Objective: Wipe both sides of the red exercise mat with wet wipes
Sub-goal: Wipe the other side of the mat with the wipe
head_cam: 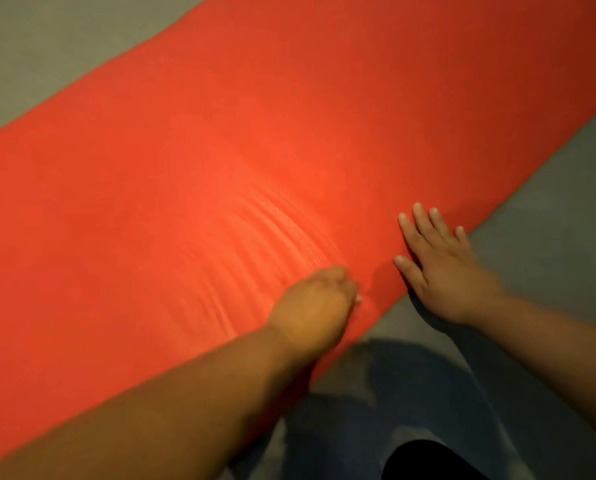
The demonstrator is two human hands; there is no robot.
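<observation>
Red exercise mat [220, 150], flat on grey floor [29, 64], diagonal from lower left to upper right, faint curved ridges at centre.

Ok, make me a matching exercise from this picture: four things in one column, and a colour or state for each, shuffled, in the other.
Things:
1. mat
2. floor
3. left hand
4. right hand

Colours and states:
A. flat on the mat, fingers spread
B. red
C. fingers curled
D. grey

Pairs: 1-B, 2-D, 3-C, 4-A

Left hand [315, 306], right hand [442, 268] on mat [220, 150]
</observation>
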